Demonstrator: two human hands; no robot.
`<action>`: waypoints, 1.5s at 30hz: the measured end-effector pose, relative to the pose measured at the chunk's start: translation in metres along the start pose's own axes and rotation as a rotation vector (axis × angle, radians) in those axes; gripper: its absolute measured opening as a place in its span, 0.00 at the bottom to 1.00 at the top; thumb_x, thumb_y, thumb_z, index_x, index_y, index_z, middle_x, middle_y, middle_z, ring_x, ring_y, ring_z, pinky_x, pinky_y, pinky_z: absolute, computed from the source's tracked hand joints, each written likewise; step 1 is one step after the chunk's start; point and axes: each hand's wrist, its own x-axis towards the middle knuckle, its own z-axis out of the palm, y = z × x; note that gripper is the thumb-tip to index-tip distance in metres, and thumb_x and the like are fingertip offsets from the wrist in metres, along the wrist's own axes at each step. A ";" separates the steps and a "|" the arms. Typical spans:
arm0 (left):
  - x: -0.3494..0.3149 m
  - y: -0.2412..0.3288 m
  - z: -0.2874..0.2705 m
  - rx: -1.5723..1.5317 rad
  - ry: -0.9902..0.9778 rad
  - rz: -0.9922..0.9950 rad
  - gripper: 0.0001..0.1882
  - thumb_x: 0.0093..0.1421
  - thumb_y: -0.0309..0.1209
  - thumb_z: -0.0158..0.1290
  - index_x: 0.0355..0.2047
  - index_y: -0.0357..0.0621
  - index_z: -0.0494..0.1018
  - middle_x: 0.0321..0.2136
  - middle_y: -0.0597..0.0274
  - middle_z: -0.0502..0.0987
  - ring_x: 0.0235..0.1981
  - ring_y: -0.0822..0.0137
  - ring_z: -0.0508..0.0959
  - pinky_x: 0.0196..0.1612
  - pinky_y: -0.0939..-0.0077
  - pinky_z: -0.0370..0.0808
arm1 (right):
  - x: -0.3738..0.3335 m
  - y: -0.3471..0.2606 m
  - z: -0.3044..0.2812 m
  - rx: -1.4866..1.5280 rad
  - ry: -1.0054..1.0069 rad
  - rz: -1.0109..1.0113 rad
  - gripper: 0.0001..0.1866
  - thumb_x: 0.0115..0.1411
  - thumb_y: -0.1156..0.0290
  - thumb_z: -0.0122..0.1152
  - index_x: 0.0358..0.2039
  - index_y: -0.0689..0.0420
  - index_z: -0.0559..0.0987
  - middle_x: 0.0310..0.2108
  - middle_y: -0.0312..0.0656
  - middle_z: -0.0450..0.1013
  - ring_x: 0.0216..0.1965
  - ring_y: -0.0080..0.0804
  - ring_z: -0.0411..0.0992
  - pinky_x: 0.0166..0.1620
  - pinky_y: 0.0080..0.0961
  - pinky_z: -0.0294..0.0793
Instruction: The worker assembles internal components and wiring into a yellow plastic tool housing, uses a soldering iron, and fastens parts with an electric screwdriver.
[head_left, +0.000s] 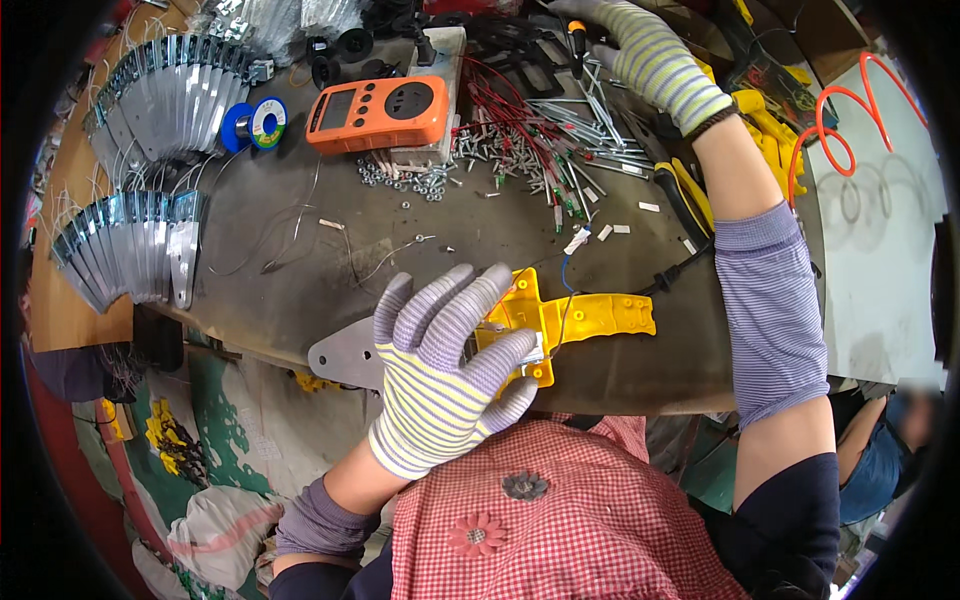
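My left hand (440, 360), in a striped knit glove, lies spread over a yellow plastic handle shell (600, 314) near the table's front edge. Its thumb and index finger rest over the shell's wide end, where wires and metal parts show. A flat grey metal plate (346, 354) sticks out left from under this hand. Far off at the upper right, my right hand (660, 60), gloved alike, reaches over the table with fingers stretched out. Beside its thumb is a screwdriver (577, 40) with an orange and black handle; the glove does not appear to grip it.
An orange multimeter (376, 114) sits at the back, near a blue solder spool (268, 122). Screws (500, 150), nuts and red wires lie right of it. Metal plates (165, 95) fan out at left. Yellow-handled pliers (685, 195) and a coiled red hose (835, 130) are at right.
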 end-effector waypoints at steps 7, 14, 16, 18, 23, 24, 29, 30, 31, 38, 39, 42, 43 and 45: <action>-0.006 -0.002 -0.001 0.034 0.024 -0.032 0.16 0.43 0.40 0.68 0.35 0.61 0.82 0.58 0.54 0.72 0.57 0.46 0.69 0.63 0.43 0.60 | 0.007 -0.009 0.002 0.089 0.463 -0.088 0.16 0.51 0.82 0.69 0.41 0.53 0.81 0.33 0.45 0.79 0.35 0.38 0.79 0.39 0.30 0.78; -0.011 -0.002 0.000 0.060 0.029 -0.046 0.13 0.46 0.39 0.67 0.34 0.62 0.82 0.57 0.55 0.73 0.57 0.47 0.69 0.63 0.41 0.59 | -0.061 0.020 -0.072 0.205 0.734 0.234 0.17 0.63 0.74 0.63 0.52 0.59 0.78 0.39 0.41 0.78 0.37 0.30 0.77 0.45 0.22 0.75; -0.012 -0.004 0.001 0.084 0.039 -0.074 0.13 0.46 0.40 0.67 0.34 0.63 0.82 0.57 0.56 0.72 0.56 0.48 0.70 0.63 0.41 0.58 | -0.082 0.013 -0.094 -0.062 0.710 0.318 0.16 0.62 0.75 0.63 0.50 0.60 0.78 0.36 0.40 0.79 0.36 0.28 0.76 0.41 0.22 0.76; -0.020 -0.003 0.004 0.125 0.079 -0.039 0.13 0.46 0.41 0.67 0.34 0.63 0.82 0.57 0.56 0.72 0.56 0.48 0.70 0.64 0.41 0.58 | -0.094 -0.011 -0.093 0.120 0.805 0.359 0.14 0.61 0.73 0.63 0.47 0.60 0.79 0.33 0.38 0.77 0.34 0.25 0.75 0.38 0.22 0.76; -0.013 -0.001 -0.008 0.033 0.166 -0.008 0.15 0.44 0.42 0.67 0.35 0.62 0.80 0.45 0.65 0.77 0.47 0.58 0.75 0.57 0.51 0.67 | -0.135 -0.025 -0.098 1.008 0.990 0.956 0.17 0.63 0.58 0.63 0.46 0.56 0.80 0.33 0.33 0.75 0.33 0.22 0.76 0.38 0.20 0.77; -0.011 -0.006 -0.012 -0.022 0.225 0.014 0.14 0.45 0.41 0.66 0.34 0.59 0.80 0.40 0.65 0.77 0.45 0.60 0.76 0.51 0.56 0.72 | -0.132 -0.041 -0.092 1.018 0.928 0.994 0.18 0.62 0.56 0.64 0.45 0.56 0.80 0.32 0.33 0.75 0.31 0.21 0.75 0.35 0.19 0.76; 0.007 -0.034 -0.027 -0.024 0.313 -0.365 0.20 0.52 0.25 0.63 0.47 0.38 0.75 0.44 0.53 0.78 0.47 0.57 0.77 0.53 0.65 0.71 | -0.147 -0.069 -0.069 1.246 0.762 1.203 0.14 0.63 0.55 0.64 0.40 0.52 0.79 0.26 0.29 0.70 0.16 0.11 0.59 0.21 0.10 0.59; 0.012 -0.043 -0.025 0.025 0.256 -0.326 0.18 0.52 0.24 0.63 0.45 0.38 0.76 0.41 0.55 0.79 0.45 0.59 0.78 0.52 0.66 0.72 | -0.150 -0.068 -0.068 1.348 0.650 1.117 0.15 0.63 0.57 0.64 0.42 0.54 0.79 0.27 0.32 0.72 0.20 0.17 0.66 0.24 0.14 0.68; 0.012 -0.051 -0.023 0.072 0.199 -0.286 0.17 0.51 0.23 0.63 0.43 0.38 0.77 0.39 0.57 0.80 0.44 0.61 0.78 0.50 0.68 0.73 | -0.151 -0.068 -0.067 1.442 0.538 1.026 0.16 0.63 0.58 0.65 0.43 0.56 0.79 0.27 0.34 0.74 0.24 0.24 0.74 0.26 0.18 0.76; 0.019 -0.031 -0.030 -0.200 0.206 -0.239 0.10 0.49 0.20 0.63 0.33 0.44 0.81 0.27 0.61 0.77 0.29 0.62 0.74 0.35 0.71 0.70 | -0.157 -0.085 -0.042 1.447 0.429 1.173 0.15 0.63 0.57 0.63 0.40 0.55 0.77 0.22 0.31 0.68 0.16 0.14 0.62 0.20 0.13 0.63; 0.023 -0.021 -0.034 -0.231 0.077 -0.278 0.04 0.55 0.22 0.58 0.33 0.39 0.78 0.28 0.59 0.75 0.30 0.63 0.73 0.37 0.72 0.69 | -0.160 -0.083 -0.041 1.434 0.389 1.217 0.15 0.60 0.55 0.64 0.39 0.53 0.79 0.24 0.30 0.68 0.17 0.14 0.61 0.22 0.14 0.62; 0.025 -0.029 -0.022 -0.253 -0.035 -0.164 0.04 0.56 0.22 0.57 0.32 0.41 0.78 0.28 0.60 0.74 0.30 0.61 0.71 0.35 0.69 0.68 | -0.137 -0.106 -0.033 1.233 0.601 1.389 0.15 0.59 0.55 0.66 0.40 0.52 0.79 0.26 0.31 0.70 0.22 0.16 0.68 0.26 0.15 0.70; 0.025 -0.029 -0.021 -0.257 -0.040 -0.168 0.04 0.56 0.22 0.57 0.32 0.41 0.78 0.28 0.60 0.74 0.30 0.61 0.71 0.35 0.69 0.68 | -0.140 -0.104 -0.031 1.231 0.598 1.397 0.15 0.59 0.55 0.66 0.40 0.52 0.79 0.26 0.31 0.70 0.22 0.16 0.68 0.26 0.15 0.70; 0.028 -0.028 -0.021 -0.318 -0.104 -0.162 0.03 0.56 0.23 0.57 0.32 0.41 0.78 0.28 0.61 0.75 0.30 0.62 0.71 0.36 0.69 0.68 | -0.149 -0.098 -0.028 1.337 0.438 1.312 0.15 0.58 0.56 0.66 0.40 0.51 0.79 0.28 0.31 0.71 0.26 0.19 0.72 0.31 0.17 0.75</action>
